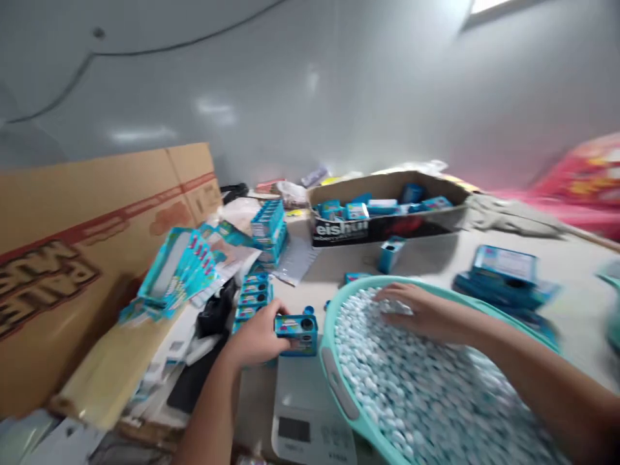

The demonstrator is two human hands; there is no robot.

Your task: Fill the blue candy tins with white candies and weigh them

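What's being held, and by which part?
The left hand holds a blue box by its left end; whether the right hand holds pellets is unclear.

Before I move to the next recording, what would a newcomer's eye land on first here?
Probably the turquoise basin at lower right, heaped with small pale pieces, the right hand at their surface. Just left of it, the left hand grips a small blue box by a white scale. Beyond the basin, an open carton holds similar boxes.
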